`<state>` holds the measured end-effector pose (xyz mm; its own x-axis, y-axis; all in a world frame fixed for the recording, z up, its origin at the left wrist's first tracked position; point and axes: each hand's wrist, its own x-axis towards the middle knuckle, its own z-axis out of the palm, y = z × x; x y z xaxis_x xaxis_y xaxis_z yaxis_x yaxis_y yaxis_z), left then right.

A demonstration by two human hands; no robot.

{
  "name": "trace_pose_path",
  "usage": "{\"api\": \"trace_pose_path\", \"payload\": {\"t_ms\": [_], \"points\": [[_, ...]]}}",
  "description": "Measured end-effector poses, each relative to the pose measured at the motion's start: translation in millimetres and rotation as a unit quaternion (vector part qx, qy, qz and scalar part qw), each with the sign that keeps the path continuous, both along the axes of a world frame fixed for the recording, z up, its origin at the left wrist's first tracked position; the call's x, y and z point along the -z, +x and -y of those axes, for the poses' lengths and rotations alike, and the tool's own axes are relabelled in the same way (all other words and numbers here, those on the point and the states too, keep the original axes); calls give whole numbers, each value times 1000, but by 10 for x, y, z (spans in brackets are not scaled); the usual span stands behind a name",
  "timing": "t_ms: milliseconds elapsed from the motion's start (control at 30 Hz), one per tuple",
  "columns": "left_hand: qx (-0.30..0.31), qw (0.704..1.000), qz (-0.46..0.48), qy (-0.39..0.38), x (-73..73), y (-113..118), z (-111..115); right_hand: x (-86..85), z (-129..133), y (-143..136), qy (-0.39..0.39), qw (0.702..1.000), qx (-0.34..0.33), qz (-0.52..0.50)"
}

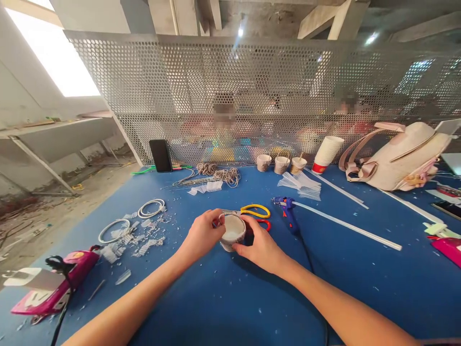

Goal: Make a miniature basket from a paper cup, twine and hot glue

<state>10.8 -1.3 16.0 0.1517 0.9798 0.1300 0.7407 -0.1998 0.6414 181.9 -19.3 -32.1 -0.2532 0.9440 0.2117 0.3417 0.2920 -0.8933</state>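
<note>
Blue table (pixel 201 298) | cup (pixel 233 232) between 2 hands | left (pixel 202 236), right (pixel 260 247) both gripping it

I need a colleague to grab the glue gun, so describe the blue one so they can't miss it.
Start at the blue table and find the two hands holding a small white cup. Just right of them, past the yellow-handled scissors, lies the blue glue gun. Unlike the pink tool at far left, a long clear glue stick protrudes from it.

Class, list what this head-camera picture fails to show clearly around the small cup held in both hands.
- Head view: the cup's outer wall, mostly covered by left hand and right hand.
- Red-handled scissors, largely behind the right hand.
- People behind the perforated screen, blurred.
- Pink tool, partly overlapped by a black cord.
</note>
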Motion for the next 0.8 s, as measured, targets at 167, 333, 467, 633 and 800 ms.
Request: {"api": "trace_pose_path", "payload": {"t_ms": [167, 333, 467, 633, 800], "points": [[31, 998, 46, -38, -57, -59, 15, -70, -37, 62, -11, 998, -45, -35], [42, 993, 95, -53, -77, -82, 41, -130, -81, 128, -21, 991, -102, -84], [59, 991, 117, -34, -36, -71, 74, -123, -108, 162, -33, 990, -107, -85], [75, 987, 135, -37, -8, -66, 95, -111, -95, 170, -43, 990, -103, -81], [73, 986, 138, -57, -12, -76, 87, -129, -53, 167, -46, 994, -89, -48]]}}
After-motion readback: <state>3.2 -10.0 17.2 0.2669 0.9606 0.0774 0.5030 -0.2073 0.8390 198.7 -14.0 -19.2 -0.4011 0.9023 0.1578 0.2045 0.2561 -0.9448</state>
